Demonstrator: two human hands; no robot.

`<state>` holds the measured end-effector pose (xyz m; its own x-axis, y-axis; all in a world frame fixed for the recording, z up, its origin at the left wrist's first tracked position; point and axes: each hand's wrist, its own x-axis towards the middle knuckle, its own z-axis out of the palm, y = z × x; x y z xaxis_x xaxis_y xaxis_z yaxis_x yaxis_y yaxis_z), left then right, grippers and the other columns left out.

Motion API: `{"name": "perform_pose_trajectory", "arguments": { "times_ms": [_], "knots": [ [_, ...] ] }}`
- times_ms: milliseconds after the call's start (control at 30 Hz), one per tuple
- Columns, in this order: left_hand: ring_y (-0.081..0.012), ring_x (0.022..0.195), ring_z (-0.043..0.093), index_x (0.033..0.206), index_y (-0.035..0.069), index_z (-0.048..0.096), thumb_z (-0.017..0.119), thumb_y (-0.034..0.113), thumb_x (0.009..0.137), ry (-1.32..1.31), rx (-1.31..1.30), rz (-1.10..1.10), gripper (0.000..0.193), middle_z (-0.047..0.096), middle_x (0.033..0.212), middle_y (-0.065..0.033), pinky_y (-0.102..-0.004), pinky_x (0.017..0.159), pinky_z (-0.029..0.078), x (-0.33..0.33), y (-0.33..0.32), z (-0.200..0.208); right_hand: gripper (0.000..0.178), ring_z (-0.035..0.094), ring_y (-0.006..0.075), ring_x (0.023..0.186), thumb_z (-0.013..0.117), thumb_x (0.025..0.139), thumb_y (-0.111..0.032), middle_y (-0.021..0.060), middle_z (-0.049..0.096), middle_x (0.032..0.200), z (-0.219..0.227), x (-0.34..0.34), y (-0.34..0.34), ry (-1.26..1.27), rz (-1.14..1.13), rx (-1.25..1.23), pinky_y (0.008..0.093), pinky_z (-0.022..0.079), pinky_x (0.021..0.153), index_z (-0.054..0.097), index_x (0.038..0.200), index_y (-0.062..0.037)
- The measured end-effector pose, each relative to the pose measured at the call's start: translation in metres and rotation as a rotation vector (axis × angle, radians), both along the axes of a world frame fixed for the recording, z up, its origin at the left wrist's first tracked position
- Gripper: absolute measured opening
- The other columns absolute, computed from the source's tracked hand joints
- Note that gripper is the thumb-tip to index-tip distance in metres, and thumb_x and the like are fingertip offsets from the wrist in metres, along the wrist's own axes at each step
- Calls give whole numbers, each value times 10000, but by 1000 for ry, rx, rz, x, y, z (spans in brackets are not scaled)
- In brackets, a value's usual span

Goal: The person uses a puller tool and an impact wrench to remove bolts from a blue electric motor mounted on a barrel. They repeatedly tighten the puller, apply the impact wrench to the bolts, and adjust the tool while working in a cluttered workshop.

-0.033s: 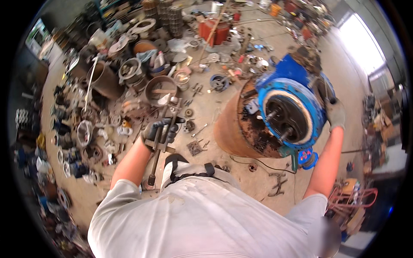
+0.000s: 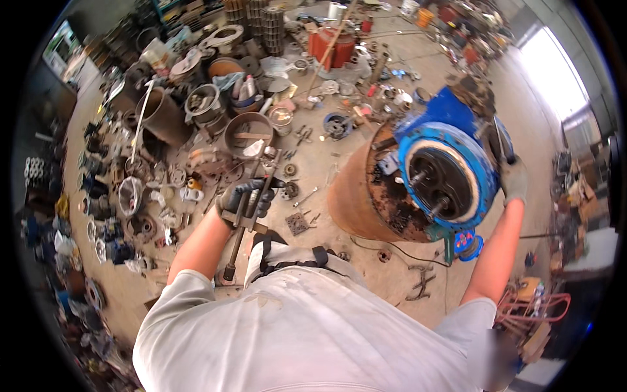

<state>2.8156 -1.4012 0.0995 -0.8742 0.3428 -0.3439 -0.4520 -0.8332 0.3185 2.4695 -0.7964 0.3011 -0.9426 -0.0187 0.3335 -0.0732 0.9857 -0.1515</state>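
Observation:
My left hand (image 2: 248,200), in a grey glove with dark fingers, is closed round a steel gear puller (image 2: 243,222), with long bars and a crosspiece. The puller stands tilted, its socket-like end low by my waist. At the right, my gloved right hand (image 2: 514,181) lies against the far right side of a blue motor housing (image 2: 480,212). Its fingers reach up by a dark curved part and are too hard to make out. The housing's open round face shows a dark inside with two studs (image 2: 439,204). It sits on a rusty drum (image 2: 356,189) with black grime on top.
A small blue handwheel-like part (image 2: 467,245) is beside the drum. On the floor lie a cable (image 2: 398,251), a dark H-shaped metal piece (image 2: 421,281), a square plate (image 2: 297,224) and a wrench (image 2: 305,196). Rusty cylinders (image 2: 163,117) and many loose parts crowd the left and back.
The whole view has shifted slightly, with the floor parts and drum a little lower and to the right. Both hands keep nearly the same places.

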Motion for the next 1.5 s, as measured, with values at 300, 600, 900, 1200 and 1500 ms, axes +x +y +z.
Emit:
{"name": "perform_pose_trajectory", "arguments": {
  "times_ms": [300,600,900,1200,1500],
  "knots": [
    [-177,714,620,1400,-6,586,533,304,1088,80,81,8,443,633,876,-44,-325,626,524,72,-124,-20,394,651,232,1021,490,1126,-198,139,686,1292,-32,216,-142,352,267,-729,332,525,859,591,1429,31],
    [-189,661,586,1373,-20,573,514,268,1098,24,45,-7,402,606,866,-69,-303,571,502,95,-207,-60,296,502,72,648,605,1032,-118,-29,564,841,-214,319,-386,-555,343,-1029,231,409,544,657,1318,-63],
    [-177,658,563,1359,23,590,588,328,1034,33,201,-81,446,585,857,-44,-347,577,500,91,-232,-35,372,752,198,916,658,1068,-272,123,741,1200,-148,346,-510,-1073,319,-1092,299,577,793,633,1300,17],
    [-245,723,652,1440,-38,516,629,317,1017,200,165,-205,564,639,955,-104,-338,629,545,85,-237,-41,451,729,198,1053,590,1108,-329,145,707,1332,-127,352,-551,-1107,608,-1335,323,573,828,529,1374,31],
    [-235,729,682,1365,5,598,653,248,1003,92,87,-339,440,683,919,-112,-380,631,579,70,-220,-7,423,532,126,560,539,1107,-376,26,557,626,-126,354,-567,-1043,470,-1198,304,428,549,688,990,2]
  ]
}}
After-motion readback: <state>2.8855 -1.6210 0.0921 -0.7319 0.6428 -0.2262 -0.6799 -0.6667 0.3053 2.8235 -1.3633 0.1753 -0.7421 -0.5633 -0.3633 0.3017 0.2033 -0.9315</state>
